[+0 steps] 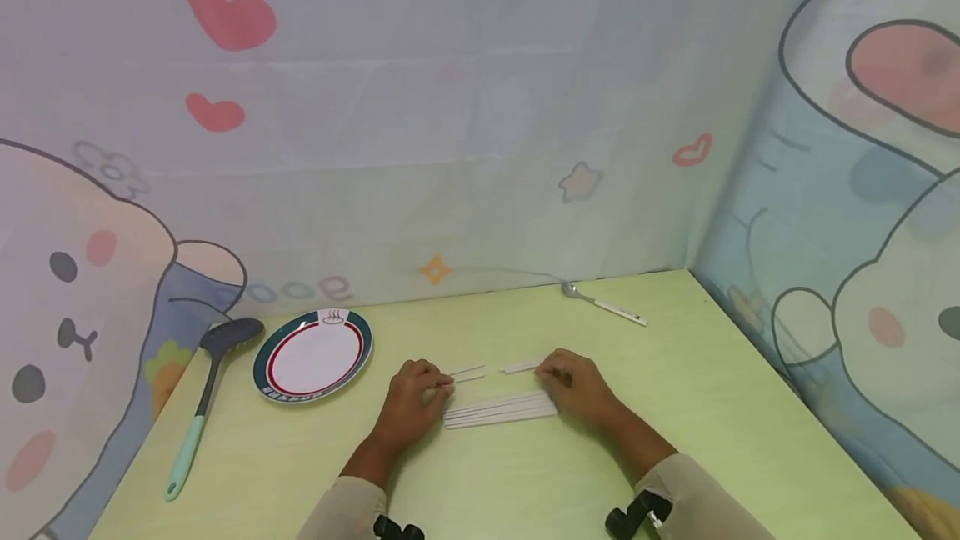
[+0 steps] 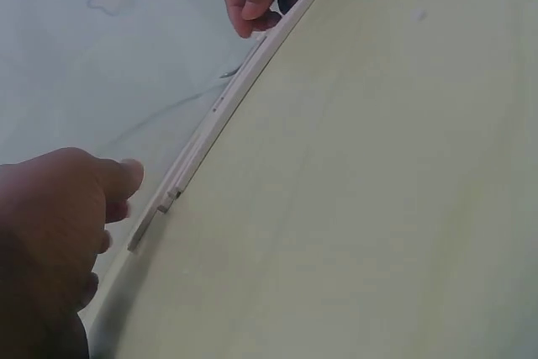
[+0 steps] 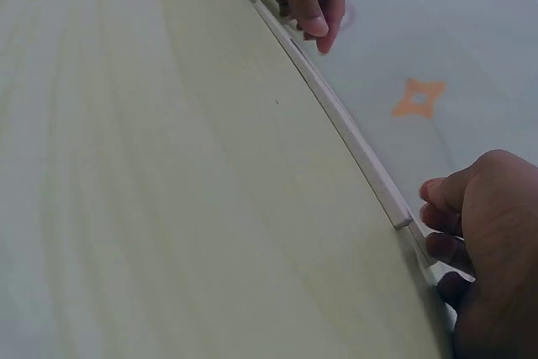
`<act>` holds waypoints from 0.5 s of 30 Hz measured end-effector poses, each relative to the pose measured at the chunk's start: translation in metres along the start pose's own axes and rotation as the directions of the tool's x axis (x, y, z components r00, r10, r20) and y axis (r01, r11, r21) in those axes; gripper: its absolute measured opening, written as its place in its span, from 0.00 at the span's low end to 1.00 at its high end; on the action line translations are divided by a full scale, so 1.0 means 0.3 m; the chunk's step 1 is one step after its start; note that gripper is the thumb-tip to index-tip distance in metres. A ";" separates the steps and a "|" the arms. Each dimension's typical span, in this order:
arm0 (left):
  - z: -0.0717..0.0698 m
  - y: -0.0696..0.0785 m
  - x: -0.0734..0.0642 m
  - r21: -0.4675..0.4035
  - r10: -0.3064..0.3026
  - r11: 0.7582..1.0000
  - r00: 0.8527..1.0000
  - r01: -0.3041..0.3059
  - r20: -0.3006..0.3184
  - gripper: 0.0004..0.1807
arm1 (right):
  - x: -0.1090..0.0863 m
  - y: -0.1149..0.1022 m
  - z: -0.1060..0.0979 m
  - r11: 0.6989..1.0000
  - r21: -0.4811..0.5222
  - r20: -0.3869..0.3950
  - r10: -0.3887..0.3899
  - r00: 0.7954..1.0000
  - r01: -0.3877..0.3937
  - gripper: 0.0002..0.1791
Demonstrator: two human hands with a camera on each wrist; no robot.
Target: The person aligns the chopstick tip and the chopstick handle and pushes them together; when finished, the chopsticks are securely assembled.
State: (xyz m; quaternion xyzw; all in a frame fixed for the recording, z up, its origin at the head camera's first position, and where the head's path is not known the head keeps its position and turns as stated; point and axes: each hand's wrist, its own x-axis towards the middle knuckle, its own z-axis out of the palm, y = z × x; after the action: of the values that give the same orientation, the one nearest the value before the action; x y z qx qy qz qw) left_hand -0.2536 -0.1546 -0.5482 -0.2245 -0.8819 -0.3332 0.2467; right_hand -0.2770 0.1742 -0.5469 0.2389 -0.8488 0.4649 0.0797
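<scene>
A row of thin white sticks lies side by side on the table between the two hands. Just beyond that row, my left hand has curled fingers and pinches a pair of white sticks whose ends point right. Opposite it, my right hand pinches more white sticks, their ends pointing left. A small gap separates the two sets of ends. In the left wrist view, the row of sticks is seen nearly edge-on, with the left thumb beside its near end.
Left of the hands lies a white plate with a dark green rim. A ladle with a mint handle rests at the table's left edge. Toward the back right is a spoon with a white handle. A printed cloth hangs behind.
</scene>
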 end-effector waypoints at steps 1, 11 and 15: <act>0.003 -0.003 0.003 0.008 0.006 1.000 1.000 -0.006 -0.012 0.05 | 0.004 0.001 0.000 1.000 -0.003 -0.008 0.004 1.000 -0.004 0.08; 0.027 -0.005 0.036 0.023 -0.024 0.999 1.000 0.024 0.003 0.04 | 0.055 0.026 0.035 0.992 -0.117 -0.088 -0.067 0.994 0.056 0.06; 0.034 0.002 0.047 0.016 -0.053 0.998 0.998 0.052 0.043 0.03 | 0.071 0.031 0.049 0.994 -0.103 -0.057 -0.036 0.998 0.030 0.06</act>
State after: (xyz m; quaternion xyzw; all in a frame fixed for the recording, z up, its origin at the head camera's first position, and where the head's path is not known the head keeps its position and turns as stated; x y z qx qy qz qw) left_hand -0.2672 -0.1438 -0.5462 -0.2066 -0.8951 -0.3282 0.2201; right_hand -0.2989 0.1592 -0.5544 0.2346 -0.8646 0.4265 0.1244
